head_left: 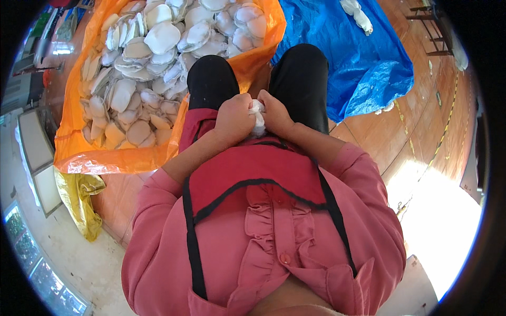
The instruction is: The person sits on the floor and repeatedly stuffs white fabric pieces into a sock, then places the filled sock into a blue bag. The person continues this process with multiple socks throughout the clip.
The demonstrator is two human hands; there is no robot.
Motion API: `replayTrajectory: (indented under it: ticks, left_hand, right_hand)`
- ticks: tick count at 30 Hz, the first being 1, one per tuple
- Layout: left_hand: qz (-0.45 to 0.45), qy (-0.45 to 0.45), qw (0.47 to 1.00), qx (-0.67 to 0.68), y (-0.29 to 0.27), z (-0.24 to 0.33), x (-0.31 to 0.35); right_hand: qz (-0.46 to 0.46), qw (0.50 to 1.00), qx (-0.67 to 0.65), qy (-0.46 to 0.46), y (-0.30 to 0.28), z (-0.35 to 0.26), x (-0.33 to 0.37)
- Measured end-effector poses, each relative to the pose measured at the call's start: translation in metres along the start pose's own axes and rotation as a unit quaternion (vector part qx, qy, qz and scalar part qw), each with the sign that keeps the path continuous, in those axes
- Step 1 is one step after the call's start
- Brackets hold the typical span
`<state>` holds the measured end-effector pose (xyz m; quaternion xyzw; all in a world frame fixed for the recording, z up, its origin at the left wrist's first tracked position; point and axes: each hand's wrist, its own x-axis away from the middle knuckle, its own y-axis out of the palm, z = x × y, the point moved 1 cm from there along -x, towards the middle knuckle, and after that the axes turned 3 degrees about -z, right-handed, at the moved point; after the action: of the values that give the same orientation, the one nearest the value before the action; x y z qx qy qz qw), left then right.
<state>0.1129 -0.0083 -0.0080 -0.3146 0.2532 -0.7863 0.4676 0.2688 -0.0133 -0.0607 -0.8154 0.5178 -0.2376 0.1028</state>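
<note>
My left hand (236, 118) and my right hand (275, 114) meet above my lap, with the fingers of both curled inward. Between them they grip a bunched white cloth bundle (258, 126), which bulges out below the fingers. Its exact kind is hidden by the hands. To the left, a big heap of flat, rounded white pads (162, 38) lies on an orange plastic sheet (118, 164). Another twisted white bundle (358, 16) rests on a blue plastic sheet (369, 68) at the far right.
Both my knees (298, 68) rise between the two sheets. Yellow plastic (79, 203) lies crumpled at the left below the orange sheet. Tiled floor (416, 126) spreads to the right, with strong sunlight on its near part. A dark chair or rack (437, 31) stands at the far right.
</note>
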Motion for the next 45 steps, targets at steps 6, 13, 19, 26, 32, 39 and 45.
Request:
replayTrajectory:
  ticks: [6, 13, 19, 26, 32, 39, 45]
  left_hand:
    - [-0.005, 0.063, 0.998, 0.002, -0.002, 0.003, 0.012]
    - [-0.029, 0.059, 0.998, 0.001, 0.003, -0.008, 0.015]
    - [0.106, 0.119, 0.987, -0.036, 0.009, -0.017, 0.009]
    - [0.252, 0.119, 0.94, -0.195, 0.0, -0.014, -0.036]
    - [0.18, 0.121, 0.976, -0.032, 0.008, -0.01, -0.025]
    - [0.197, 0.03, 0.973, -0.118, -0.001, -0.013, -0.033]
    - [0.162, 0.085, 0.983, -0.023, -0.022, -0.006, -0.013]
  right_hand:
    - [0.035, 0.996, -0.076, 0.004, 0.006, 0.0, 0.004]
    - [0.058, 0.989, -0.12, -0.07, 0.022, 0.025, -0.002]
    - [0.052, 0.997, -0.061, -0.019, 0.015, 0.015, 0.005]
    - [0.064, 0.995, -0.044, 0.064, 0.014, -0.022, 0.013]
    - [0.114, 0.987, -0.109, 0.034, 0.01, -0.018, 0.014]
    - [0.114, 0.988, -0.092, -0.042, 0.017, -0.021, 0.012]
    - [0.098, 0.97, -0.211, -0.075, 0.001, -0.027, 0.017]
